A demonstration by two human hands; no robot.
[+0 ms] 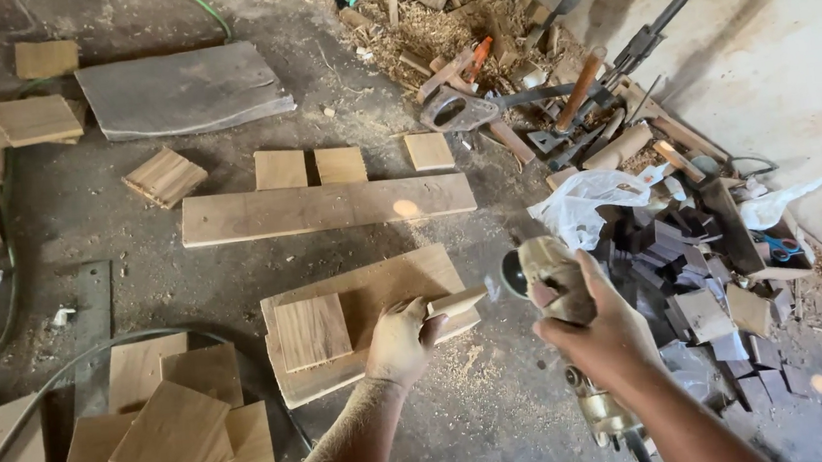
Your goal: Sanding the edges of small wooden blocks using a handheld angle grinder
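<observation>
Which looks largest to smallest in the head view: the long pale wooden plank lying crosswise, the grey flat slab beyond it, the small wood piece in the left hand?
1. Long pale wooden plank.
2. Grey flat slab; shorter but broader, and farther away, so this ranking with the plank is unsure.
3. Small wood piece in the left hand, clearly smallest, though nearest.
</observation>
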